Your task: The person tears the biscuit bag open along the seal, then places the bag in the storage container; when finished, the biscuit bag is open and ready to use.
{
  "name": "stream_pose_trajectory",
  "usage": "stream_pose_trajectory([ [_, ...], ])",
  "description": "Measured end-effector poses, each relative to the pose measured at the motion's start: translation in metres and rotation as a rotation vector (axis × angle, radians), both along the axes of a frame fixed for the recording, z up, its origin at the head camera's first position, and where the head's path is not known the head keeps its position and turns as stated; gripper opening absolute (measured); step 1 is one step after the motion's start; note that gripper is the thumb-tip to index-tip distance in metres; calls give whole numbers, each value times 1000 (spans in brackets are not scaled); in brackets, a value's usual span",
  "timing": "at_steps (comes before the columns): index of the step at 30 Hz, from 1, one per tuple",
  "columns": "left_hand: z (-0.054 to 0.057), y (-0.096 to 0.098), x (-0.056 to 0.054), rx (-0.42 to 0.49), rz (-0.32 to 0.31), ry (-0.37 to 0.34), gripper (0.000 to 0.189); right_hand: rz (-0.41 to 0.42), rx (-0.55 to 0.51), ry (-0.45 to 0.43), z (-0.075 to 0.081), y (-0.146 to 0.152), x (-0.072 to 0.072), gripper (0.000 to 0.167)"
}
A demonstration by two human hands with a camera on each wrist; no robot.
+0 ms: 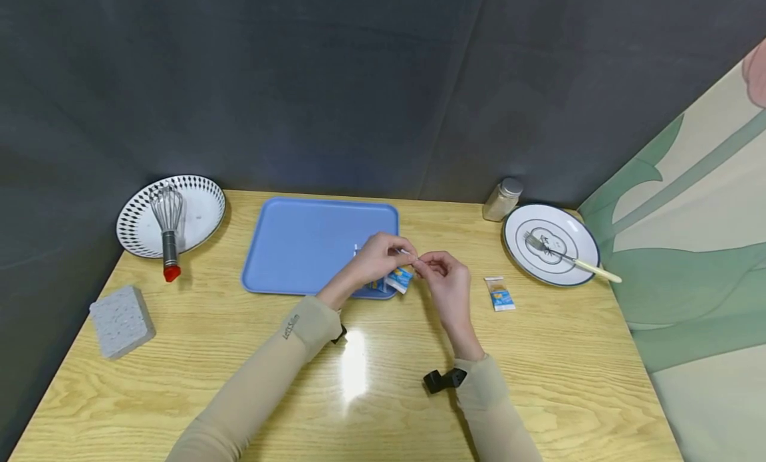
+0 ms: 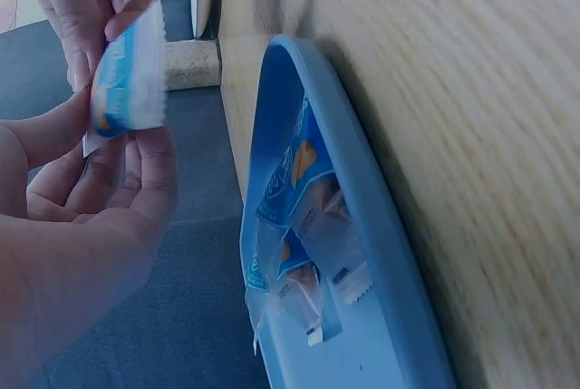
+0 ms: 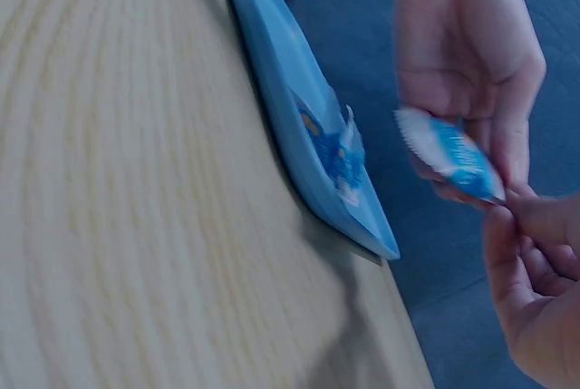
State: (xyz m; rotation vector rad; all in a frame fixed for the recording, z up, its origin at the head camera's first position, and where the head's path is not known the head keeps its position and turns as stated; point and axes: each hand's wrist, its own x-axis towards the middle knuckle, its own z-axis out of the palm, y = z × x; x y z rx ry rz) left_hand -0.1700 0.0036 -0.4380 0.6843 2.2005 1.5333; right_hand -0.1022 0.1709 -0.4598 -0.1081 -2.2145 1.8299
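Observation:
Above the tray's front right corner, both hands meet at one small blue and clear snack packet. My left hand pinches it between thumb and fingers. The fingertips of my right hand pinch the packet's end, right beside the left thumb. In the left wrist view the packet stands with its crimped edge toward the tray. The blue tray lies below the left hand. Inside it are similar packets, partly hidden by that hand in the head view. Another packet lies on the table, right of the right hand.
At the back left, a patterned plate bears a whisk. A grey speckled block sits at the left edge. On the right are a shaker jar and a white plate with a fork overhanging its rim.

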Motion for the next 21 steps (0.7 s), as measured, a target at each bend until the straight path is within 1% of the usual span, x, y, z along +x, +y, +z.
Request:
stream_pose_trajectory([
  [5,1,4,2,-17,42,11,17,-84,27,46,-5,-7,-3,8],
  [11,0,9,7,13,140,-43,16,-174,112,113,-5,-15,-5,9],
  [15,-3,12,8,59,213,-92,16,-187,204,172,-5,-20,-6,11],
  [17,-4,13,9,74,249,-106,16,-189,251,200,-5,-22,-6,10],
  [19,-4,14,10,75,279,-99,16,-194,272,225,-4,-24,-7,10],
  [21,-3,14,11,62,305,-75,16,-198,287,249,-4,-27,-8,9],
])
